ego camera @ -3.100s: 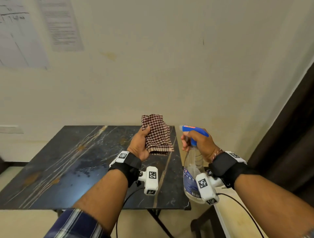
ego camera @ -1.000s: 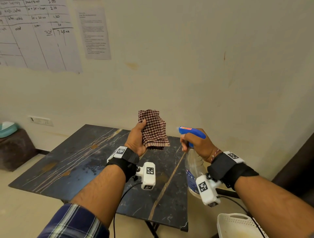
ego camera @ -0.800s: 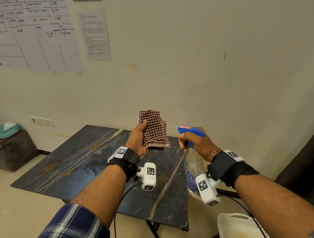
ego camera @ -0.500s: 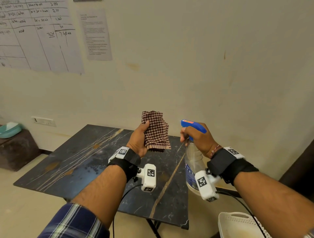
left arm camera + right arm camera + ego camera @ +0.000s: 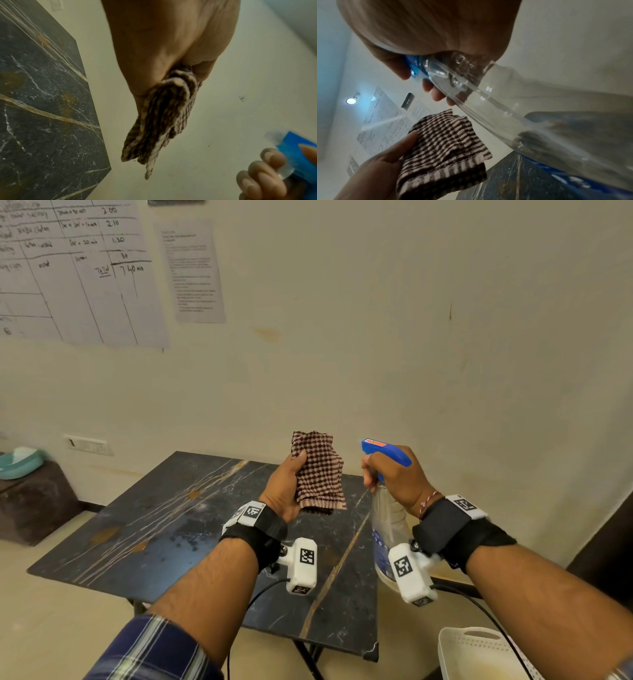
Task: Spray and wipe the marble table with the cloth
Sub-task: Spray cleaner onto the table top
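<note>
Hands held above the marble table (image 5: pixel 144 529): left hand (image 5: pixel 282 491) clutches the folded checked cloth (image 5: pixel 320 470), right hand (image 5: pixel 397 477) grips the spray bottle (image 5: pixel 388 529). Spraying seems imminent; next, aim the nozzle at the tabletop and squeeze.

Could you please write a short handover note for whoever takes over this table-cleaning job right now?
Left hand: grips the folded checked cloth, held up in the air above the marble table, not touching it.
Right hand: grips the spray bottle by its blue trigger head, nozzle pointing toward the cloth, beside the table's right edge.
Done: both tools are picked up. Whether anything has been sprayed yet cannot be told.
Left: spray the tabletop, then wipe it all over with the cloth.
</note>
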